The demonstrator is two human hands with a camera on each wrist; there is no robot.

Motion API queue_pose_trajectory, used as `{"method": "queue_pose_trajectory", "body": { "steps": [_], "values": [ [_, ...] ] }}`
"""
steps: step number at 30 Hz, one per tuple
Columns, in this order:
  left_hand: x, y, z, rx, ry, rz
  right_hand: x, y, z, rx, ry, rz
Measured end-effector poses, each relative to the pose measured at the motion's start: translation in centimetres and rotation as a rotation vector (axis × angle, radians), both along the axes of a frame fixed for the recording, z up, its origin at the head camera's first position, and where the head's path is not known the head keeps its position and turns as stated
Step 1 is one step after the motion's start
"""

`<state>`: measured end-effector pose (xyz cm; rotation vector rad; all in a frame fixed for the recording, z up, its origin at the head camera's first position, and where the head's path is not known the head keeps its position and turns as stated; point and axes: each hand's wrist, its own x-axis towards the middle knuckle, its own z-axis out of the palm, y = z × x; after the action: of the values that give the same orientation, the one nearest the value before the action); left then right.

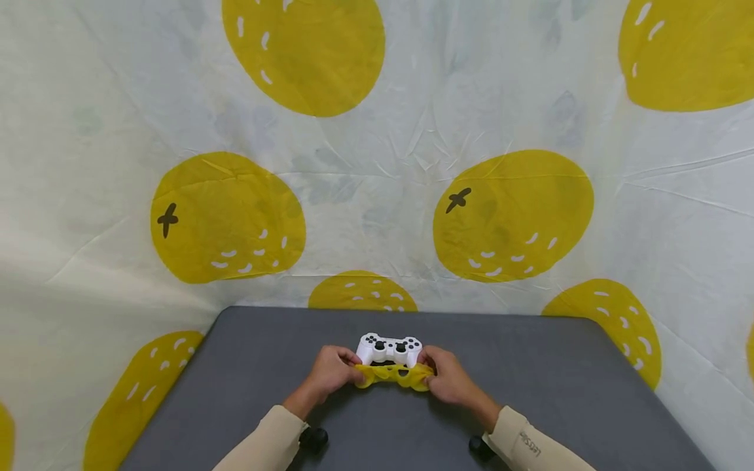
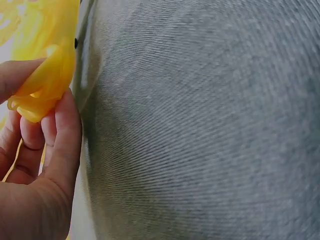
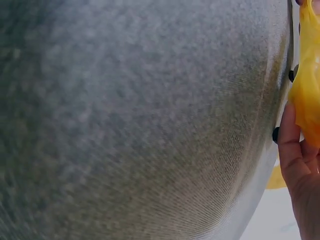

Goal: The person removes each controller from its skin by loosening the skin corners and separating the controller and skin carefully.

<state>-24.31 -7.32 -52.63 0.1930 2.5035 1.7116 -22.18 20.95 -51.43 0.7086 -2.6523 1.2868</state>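
A white game controller (image 1: 390, 345) with black thumbsticks faces up above the grey table. Its lower part sits at a stretchy yellow silicone cover (image 1: 385, 374), which spans between both hands. The left hand (image 1: 332, 374) pinches the cover's left end, thumb on top, beside the controller's left grip. In the left wrist view the yellow cover (image 2: 47, 75) bunches up between thumb and fingers. On the other side the right hand (image 1: 449, 376) grips the cover's right end. The right wrist view catches only part of that hand (image 3: 300, 165), its fingers under the yellow cover (image 3: 310, 95).
The grey table (image 1: 271, 347) extends to both sides and behind the controller. A white cloth (image 1: 377, 222) printed with yellow fruit hangs behind it. Black wrist devices (image 1: 314, 439) show at the sleeve cuffs.
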Motion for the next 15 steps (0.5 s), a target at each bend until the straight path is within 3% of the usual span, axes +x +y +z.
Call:
{"method": "queue_pose_trajectory", "body": {
  "steps": [6,15],
  "values": [
    [0.27,-0.06,0.04,0.005,-0.051,-0.025,-0.16,-0.04,-0.15,0.039,-0.045,-0.013],
    [0.61,0.01,0.08,0.075,-0.165,-0.052,-0.36,0.11,0.11,0.069,-0.117,0.057]
  ]
}}
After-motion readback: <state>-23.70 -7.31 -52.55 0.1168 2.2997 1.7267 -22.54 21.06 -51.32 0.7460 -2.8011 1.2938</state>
